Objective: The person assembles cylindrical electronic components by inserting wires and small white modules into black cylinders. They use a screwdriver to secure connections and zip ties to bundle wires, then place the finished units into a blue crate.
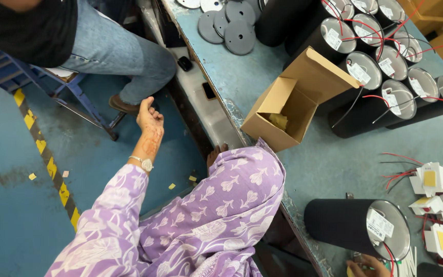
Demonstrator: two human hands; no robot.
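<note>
Worktop fills right of frame. Open cardboard box sits mid-frame near its edge. Black cylinder lies on its side at lower right, metal cap toward me, red lead trailing from it.

Right hand is at bottom edge just below cylinder, mostly cropped, so I cannot tell its grip. Left hand is out over floor, upper left of centre, loosely curled, holding nothing.

My judgement: bring left hand across to steady cylinder against rolling, and keep lead free of fingers.

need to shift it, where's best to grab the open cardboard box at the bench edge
Judging by its pose, take the cardboard box by its two side walls, coming from above. It lies tilted, mouth up with flaps open, so the flaps would likely bend; the walls look firmer. Black cylinders crowd its far side.
</note>
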